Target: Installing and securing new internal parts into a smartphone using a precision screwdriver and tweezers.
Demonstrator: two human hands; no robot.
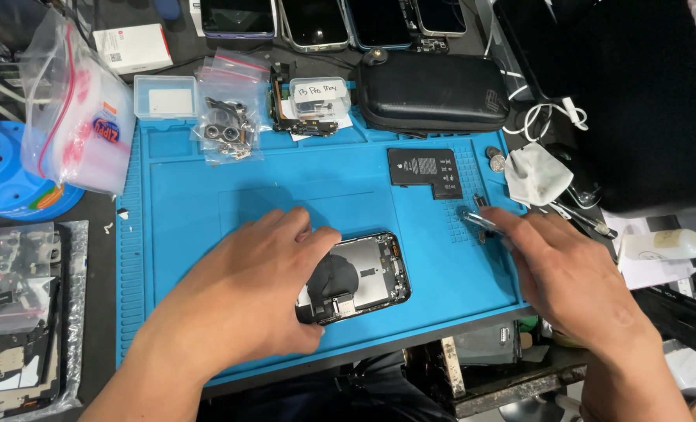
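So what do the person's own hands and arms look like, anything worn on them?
Both are bare. The left hand and its forearm show no sleeve, glove, watch or ring. The right hand is likewise ungloved, with no ring or wristband visible, and its forearm is bare to the frame's edge. No cables or markings show on either; nails are short.

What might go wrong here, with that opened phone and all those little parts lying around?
The left hand only steadies the opened phone near the blue mat's front edge, so a nudge might slide it off. The right hand reaches among tiny loose parts beside the black battery; a brush might scatter them.
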